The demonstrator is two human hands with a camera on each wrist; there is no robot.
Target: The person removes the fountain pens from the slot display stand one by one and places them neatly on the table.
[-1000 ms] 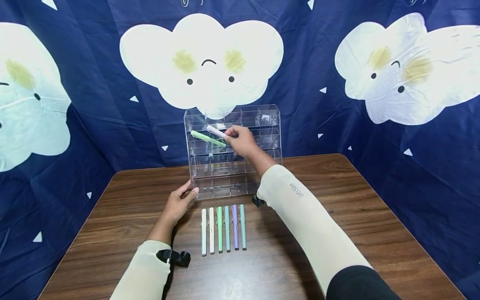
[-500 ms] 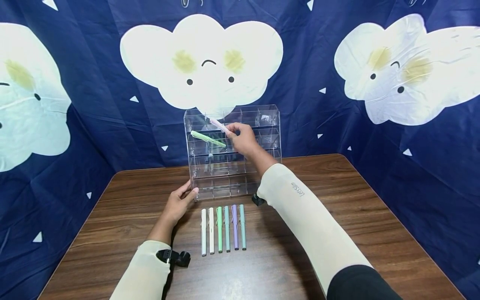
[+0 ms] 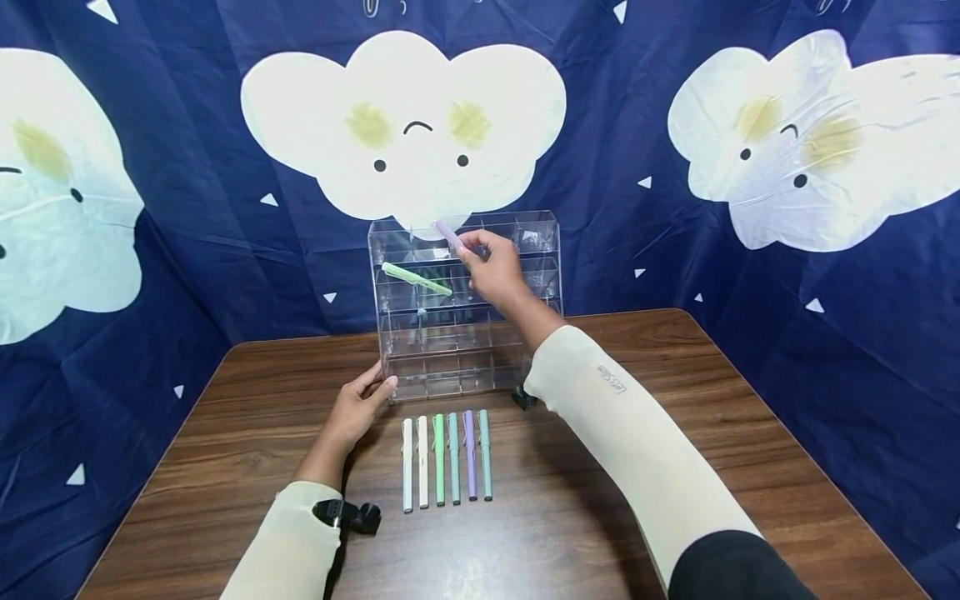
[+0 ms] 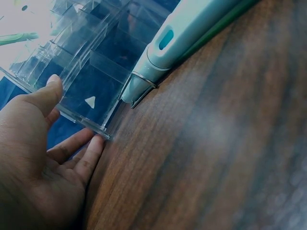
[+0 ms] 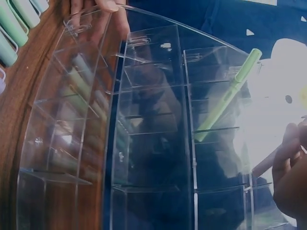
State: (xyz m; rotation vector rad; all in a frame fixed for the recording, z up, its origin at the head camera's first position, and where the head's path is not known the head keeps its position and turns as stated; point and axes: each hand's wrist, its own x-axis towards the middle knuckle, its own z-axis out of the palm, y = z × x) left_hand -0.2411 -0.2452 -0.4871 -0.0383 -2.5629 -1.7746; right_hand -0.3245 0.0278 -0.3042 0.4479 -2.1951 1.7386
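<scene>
A clear plastic rack [image 3: 438, 340] with tiers of small compartments stands upright on the table. My left hand [image 3: 362, 407] holds its lower left corner, thumb at the front and fingers round the side, as the left wrist view shows. My right hand [image 3: 495, 265] pinches a pale lilac pen [image 3: 450, 235] between thumb and fingers, in front of the top tier. The pen is tilted, its upper end pointing left. A light green pen [image 3: 416, 278] lies slanted across the second tier from the top, on the left.
In front of the rack several capped pens lie side by side: white [image 3: 407, 465], cream [image 3: 423, 462], green [image 3: 439, 460], purple [image 3: 470, 456] and two teal. Behind the table [image 3: 247, 417] hangs a dark blue cloth [image 3: 600, 167] with white clouds.
My right hand has moved up and slightly right with the lilac pen, from beside the green pen's tier to the top tier. The left hand stays at the rack's corner.
</scene>
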